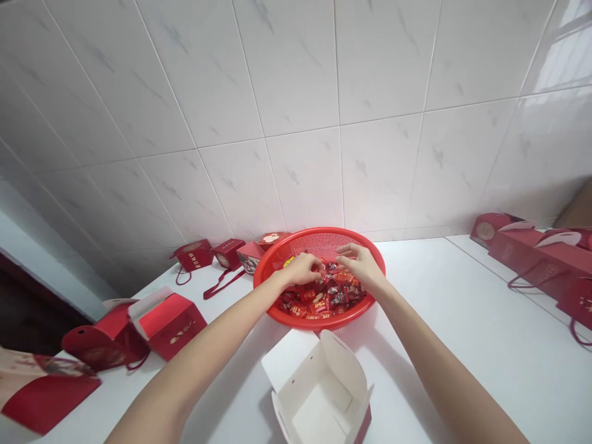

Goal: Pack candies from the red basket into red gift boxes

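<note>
A red plastic colander [266, 311] holds many small candies in red wrappers [319, 305]. Inside its rim, on the left, my left hand [303, 269] has its fingers curled together at a red-wrapped candy [324, 271]. Across from it, my right hand [363, 265] hovers over the candies with thumb and fingers apart, and I see nothing held in it. Nearer to me stands a gift box [324, 394] with its flaps up, showing a white inside with nothing in it.
Red gift boxes stand at the left, among them one with a raised white flap [171, 324] and a small one [193, 254] by the wall. More red boxes [522, 246] line the right side. A tiled wall [305, 179] closes off the back of the white table [425, 277].
</note>
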A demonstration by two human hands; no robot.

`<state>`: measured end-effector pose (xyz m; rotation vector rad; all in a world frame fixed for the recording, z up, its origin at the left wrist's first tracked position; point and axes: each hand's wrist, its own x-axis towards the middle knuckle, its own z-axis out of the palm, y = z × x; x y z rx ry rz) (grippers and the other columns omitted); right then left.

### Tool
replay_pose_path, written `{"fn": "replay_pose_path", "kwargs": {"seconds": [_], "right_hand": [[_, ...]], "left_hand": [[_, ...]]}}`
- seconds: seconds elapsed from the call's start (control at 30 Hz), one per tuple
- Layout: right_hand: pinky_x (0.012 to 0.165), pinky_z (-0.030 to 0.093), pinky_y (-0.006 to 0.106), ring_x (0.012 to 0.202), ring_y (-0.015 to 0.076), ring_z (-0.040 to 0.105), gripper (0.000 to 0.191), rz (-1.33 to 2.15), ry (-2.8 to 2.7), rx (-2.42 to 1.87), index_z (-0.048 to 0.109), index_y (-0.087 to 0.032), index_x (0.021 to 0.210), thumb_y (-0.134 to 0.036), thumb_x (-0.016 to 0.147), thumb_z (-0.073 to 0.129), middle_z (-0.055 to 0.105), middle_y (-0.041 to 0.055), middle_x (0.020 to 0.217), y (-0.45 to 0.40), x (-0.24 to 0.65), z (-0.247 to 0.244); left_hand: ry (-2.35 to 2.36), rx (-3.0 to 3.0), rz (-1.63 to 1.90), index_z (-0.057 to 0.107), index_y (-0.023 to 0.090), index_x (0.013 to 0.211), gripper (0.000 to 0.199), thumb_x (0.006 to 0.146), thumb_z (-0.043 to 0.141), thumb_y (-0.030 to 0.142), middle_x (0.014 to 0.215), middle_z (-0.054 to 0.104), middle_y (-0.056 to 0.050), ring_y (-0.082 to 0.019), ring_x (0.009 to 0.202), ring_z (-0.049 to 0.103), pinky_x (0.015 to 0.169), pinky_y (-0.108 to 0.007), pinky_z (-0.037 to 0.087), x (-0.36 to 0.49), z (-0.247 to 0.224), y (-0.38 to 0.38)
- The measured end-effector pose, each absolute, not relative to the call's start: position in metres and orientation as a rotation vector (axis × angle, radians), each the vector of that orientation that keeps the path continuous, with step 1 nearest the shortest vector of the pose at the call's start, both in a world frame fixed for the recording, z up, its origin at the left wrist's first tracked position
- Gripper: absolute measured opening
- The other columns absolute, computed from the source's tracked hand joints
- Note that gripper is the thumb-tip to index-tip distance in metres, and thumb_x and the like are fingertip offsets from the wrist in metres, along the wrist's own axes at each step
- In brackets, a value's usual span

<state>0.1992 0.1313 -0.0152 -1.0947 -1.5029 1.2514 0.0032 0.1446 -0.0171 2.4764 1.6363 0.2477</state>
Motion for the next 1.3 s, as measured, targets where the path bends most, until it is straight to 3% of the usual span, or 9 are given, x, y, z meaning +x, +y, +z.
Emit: {"fn": "replay_pose_path", "kwargs": {"seconds": [0.17,0.4,0.47,0.6,0.7,0.93,1.1,1.2,1.3], "right_hand": [[0.064,0.054,0.025,0.068,0.0135,0.07,0.012,1.219,-1.509,-1.119,0.063,-0.015,0.095,-0.013,0.083,0.06,0.069,0.0078,0.097,0.131,0.2,-0.014],[0.07,0.055,0.027,0.075,0.0158,0.069,0.017,1.177,-1.519,-1.118,0.065,-0.016,0.094,-0.015,0.077,0.063,0.069,0.007,0.095,0.135,0.198,-0.019],[0.067,0.054,0.028,0.073,0.0157,0.068,0.018,1.175,-1.515,-1.132,0.064,-0.016,0.095,-0.015,0.077,0.062,0.069,0.0074,0.096,0.136,0.198,-0.021],[0.069,0.053,0.028,0.079,0.0174,0.068,0.018,1.157,-1.505,-1.147,0.065,-0.016,0.095,-0.015,0.077,0.062,0.068,0.0086,0.099,0.136,0.199,-0.022],[0.072,0.054,0.028,0.091,0.0198,0.067,0.02,1.144,-1.492,-1.136,0.066,-0.017,0.096,-0.017,0.077,0.066,0.069,0.0085,0.102,0.137,0.2,-0.023],[0.064,0.056,0.029,0.069,0.0189,0.069,0.022,1.326,-1.499,-1.023,0.066,-0.016,0.094,-0.013,0.074,0.072,0.072,0.0047,0.076,0.135,0.197,-0.022],[0.063,0.056,0.03,0.061,0.0171,0.068,0.019,1.338,-1.402,-0.978,0.064,-0.017,0.093,-0.012,0.075,0.069,0.071,0.0015,0.07,0.136,0.197,-0.02],[0.062,0.057,0.029,0.063,0.0173,0.069,0.018,1.329,-1.315,-0.975,0.059,-0.02,0.088,-0.013,0.074,0.066,0.07,-0.0001,0.072,0.135,0.199,-0.018],[0.06,0.056,0.028,0.062,0.0165,0.069,0.019,1.323,-1.24,-0.987,0.053,-0.022,0.082,-0.013,0.07,0.065,0.068,-0.0026,0.069,0.134,0.2,-0.016]], "left_hand": [[1.685,2.458,0.395,0.074,0.013,0.098,0.041,0.072,0.046,0.001,0.101,0.075,-0.008,-0.023,0.096,0.067,0.085,-0.03,0.05,-0.002,-0.014,0.148],[1.316,2.578,0.118,0.064,0.024,0.131,0.063,0.07,0.075,0.018,0.14,0.059,-0.009,-0.03,0.12,0.059,0.1,-0.035,0.046,0.01,-0.029,0.144],[1.264,2.564,0.051,0.065,0.025,0.128,0.059,0.071,0.076,0.019,0.131,0.065,-0.008,-0.028,0.113,0.063,0.095,-0.034,0.047,0.013,-0.034,0.145],[1.314,2.48,0.175,0.073,0.019,0.097,0.017,0.085,0.063,0.02,0.086,0.075,-0.005,-0.021,0.076,0.067,0.074,-0.029,0.048,0.012,-0.035,0.147],[1.358,2.433,0.368,0.067,0.017,0.081,0.026,0.096,0.048,0.029,0.072,0.071,-0.004,-0.018,0.066,0.064,0.067,-0.027,0.046,0.011,-0.028,0.146],[1.28,2.299,0.683,0.054,0.018,0.081,0.042,0.1,0.031,0.047,0.074,0.067,-0.002,-0.016,0.068,0.064,0.065,-0.025,0.05,0.021,-0.013,0.136],[1.399,2.27,0.654,0.059,0.018,0.094,0.04,0.101,0.029,0.043,0.086,0.071,-0.004,-0.018,0.079,0.066,0.075,-0.028,0.051,0.02,-0.009,0.133],[1.518,2.287,0.444,0.066,0.018,0.095,0.026,0.093,0.045,0.033,0.086,0.072,-0.004,-0.021,0.083,0.067,0.08,-0.03,0.049,0.012,-0.01,0.135],[1.556,2.296,0.125,0.073,0.02,0.085,0.018,0.07,0.07,0.028,0.08,0.073,-0.003,-0.023,0.078,0.066,0.075,-0.029,0.049,0.007,-0.011,0.134]]}}
